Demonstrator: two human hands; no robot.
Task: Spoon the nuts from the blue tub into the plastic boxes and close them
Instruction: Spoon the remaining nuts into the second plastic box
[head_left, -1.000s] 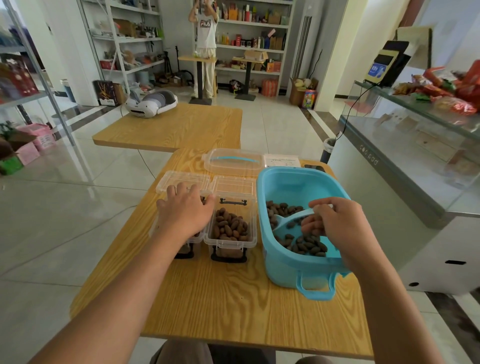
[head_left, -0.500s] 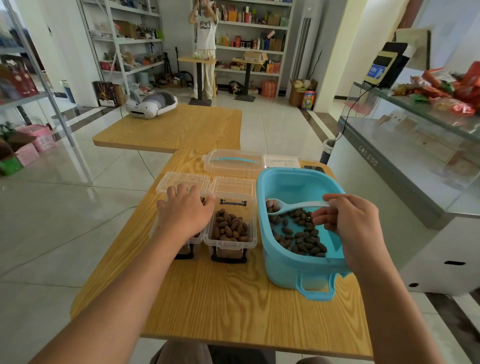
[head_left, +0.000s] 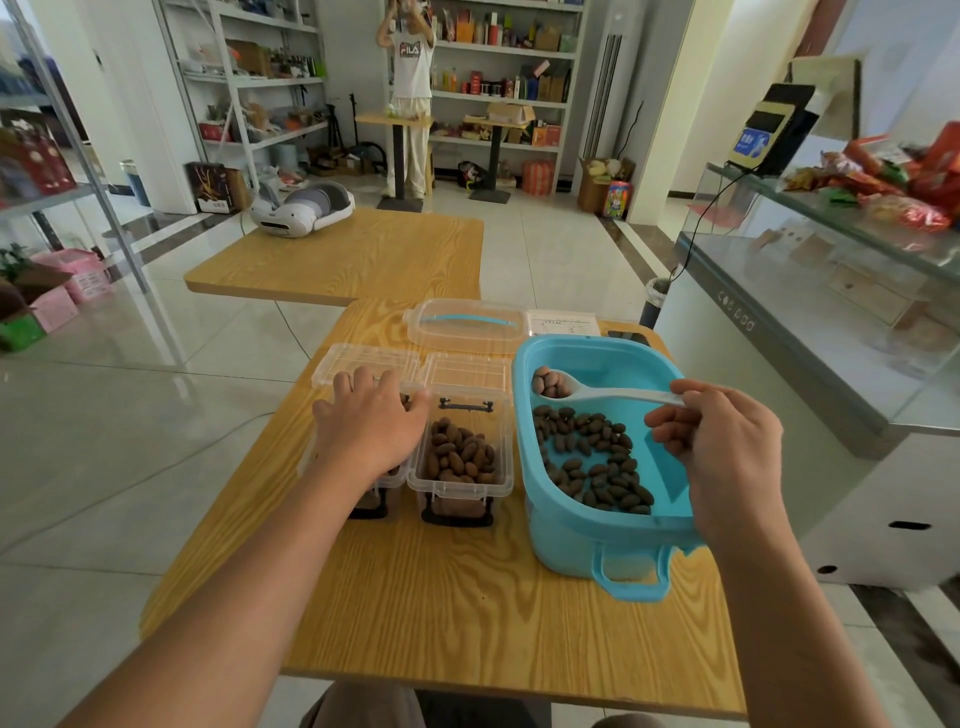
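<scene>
Two wooden tables (head_left: 441, 597), tiled floor (head_left: 104, 441)

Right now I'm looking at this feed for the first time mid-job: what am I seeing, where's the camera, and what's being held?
There is no machine here, just a person's two bare hands. The single picture comes from a wide-angle camera worn on the person's head, looking forward and down at a wooden table. On it stand a light blue plastic tub with brown nuts in it, and two clear plastic boxes with their lids open. The right box is well filled with nuts; the left box is mostly hidden under the left hand, which rests on it with fingers spread. The right hand has a grip on the handle of a pale plastic spoon, whose bowl holds a few nuts above the tub. A clear lid with a blue handle lies behind the boxes.
</scene>
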